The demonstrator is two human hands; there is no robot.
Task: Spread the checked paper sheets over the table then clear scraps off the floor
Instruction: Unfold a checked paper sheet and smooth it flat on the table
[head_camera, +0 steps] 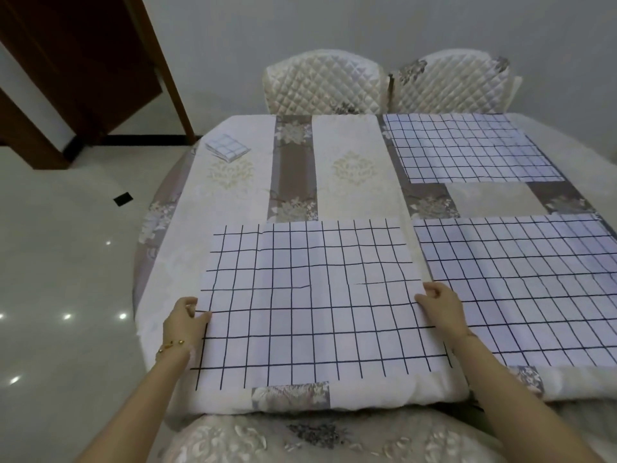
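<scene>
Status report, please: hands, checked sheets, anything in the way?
Left hand and right hand pinch side edges of near-left white checked paper sheet. Near-right sheet and far-right sheet lie flat. Folded checked stack waits far left. Small black rectangle on floor.

A single wide-angle head camera looks forward and steeply down from close above the near edge of the floral-clothed table (293, 168), toward two quilted white chairs (325, 83) opposite.
</scene>
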